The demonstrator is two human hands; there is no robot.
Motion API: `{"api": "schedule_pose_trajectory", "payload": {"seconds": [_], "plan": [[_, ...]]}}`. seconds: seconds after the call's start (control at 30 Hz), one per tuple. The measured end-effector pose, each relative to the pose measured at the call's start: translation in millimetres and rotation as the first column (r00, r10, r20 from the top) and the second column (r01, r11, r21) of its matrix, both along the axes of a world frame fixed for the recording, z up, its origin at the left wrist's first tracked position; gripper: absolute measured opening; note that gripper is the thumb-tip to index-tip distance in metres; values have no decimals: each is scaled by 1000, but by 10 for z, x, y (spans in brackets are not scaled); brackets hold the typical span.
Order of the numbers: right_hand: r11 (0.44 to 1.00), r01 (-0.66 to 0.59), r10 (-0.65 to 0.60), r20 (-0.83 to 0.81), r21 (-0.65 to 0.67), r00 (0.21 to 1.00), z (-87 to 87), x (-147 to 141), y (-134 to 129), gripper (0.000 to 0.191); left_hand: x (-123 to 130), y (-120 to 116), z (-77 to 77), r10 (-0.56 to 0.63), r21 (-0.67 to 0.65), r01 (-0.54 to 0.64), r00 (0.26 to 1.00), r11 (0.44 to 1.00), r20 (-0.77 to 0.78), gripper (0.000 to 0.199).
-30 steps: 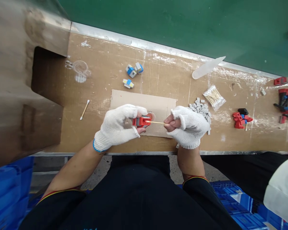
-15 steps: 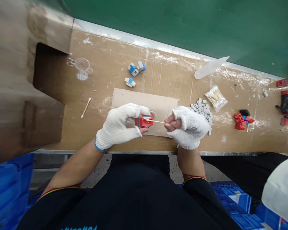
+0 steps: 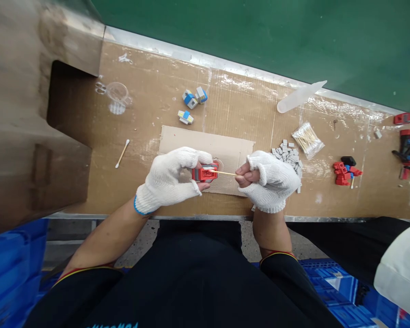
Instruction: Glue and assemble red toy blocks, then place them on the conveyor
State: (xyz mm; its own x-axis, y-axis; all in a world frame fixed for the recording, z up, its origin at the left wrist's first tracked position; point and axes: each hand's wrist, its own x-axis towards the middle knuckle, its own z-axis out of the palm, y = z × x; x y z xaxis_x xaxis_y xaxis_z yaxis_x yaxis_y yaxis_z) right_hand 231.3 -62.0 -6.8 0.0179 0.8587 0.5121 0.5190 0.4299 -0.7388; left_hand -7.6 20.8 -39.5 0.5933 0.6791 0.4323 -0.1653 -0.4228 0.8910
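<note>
My left hand (image 3: 174, 177), in a white glove with bare fingertips, is closed around a small red and grey plastic part (image 3: 205, 173). Its hollow, open side faces up. In my right hand (image 3: 266, 180), gloved the same way, a cotton swab (image 3: 227, 173) is pinched between thumb and fingers. The swab's tip touches the red part at its inner edge. Both hands are above a piece of cardboard (image 3: 177, 139). Beside my right hand lies a pile of small grey pieces (image 3: 287, 155), partly covered by the glove.
Blue and grey parts (image 3: 190, 99) sit behind the cardboard. A bag of cotton swabs (image 3: 308, 139), a translucent plastic tool (image 3: 300, 97) and red parts (image 3: 343, 173) lie to the right. A loose swab (image 3: 122, 154) and a clear round lid (image 3: 117, 92) lie left, near a metal housing (image 3: 68, 118).
My right hand and the swab have shifted slightly to the right. The red part has moved a touch left in my left hand. Both grips are the same.
</note>
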Motion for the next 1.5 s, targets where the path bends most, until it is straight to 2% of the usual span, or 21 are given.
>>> {"api": "schedule_pose_trajectory", "payload": {"seconds": [0.2, 0.4, 0.6, 0.77, 0.93, 1.2, 1.37, 1.5], "plan": [[997, 64, -66, 32, 39, 997, 5, 40, -16, 47, -16, -8, 22, 4, -39, -5, 1000, 999, -16, 34], [996, 21, -22, 10, 88, 1000, 48, 23, 18, 46, -13, -14, 20, 5, -75, -8, 999, 997, -41, 32], [998, 9, -9, -1, 57, 1000, 62, 21, 32, 51, -26, -3, -11, 0, -28, -1, 1000, 1000, -3, 33], [994, 61, -61, 4, 86, 998, 57, 37, 22, 49, -37, -3, -8, 7, -35, -7, 1000, 999, -15, 32], [992, 44, -46, 14, 121, 999, 74, 31, 24, 47, -37, -7, 3, 5, -55, -6, 999, 998, -33, 33], [999, 26, -25, -25, 30, 999, 30, -9, -17, 40, 15, 14, 21, -41, -47, 44, 998, 998, 56, 36], [999, -4, 2, -32, -43, 999, 21, -29, -43, 39, 11, 19, 1, -64, 29, 63, 998, 998, 20, 34], [1000, -12, 12, -33, -6, 999, 69, -70, -21, 38, 16, 18, -19, -75, 84, 73, 997, 994, 18, 34]]}}
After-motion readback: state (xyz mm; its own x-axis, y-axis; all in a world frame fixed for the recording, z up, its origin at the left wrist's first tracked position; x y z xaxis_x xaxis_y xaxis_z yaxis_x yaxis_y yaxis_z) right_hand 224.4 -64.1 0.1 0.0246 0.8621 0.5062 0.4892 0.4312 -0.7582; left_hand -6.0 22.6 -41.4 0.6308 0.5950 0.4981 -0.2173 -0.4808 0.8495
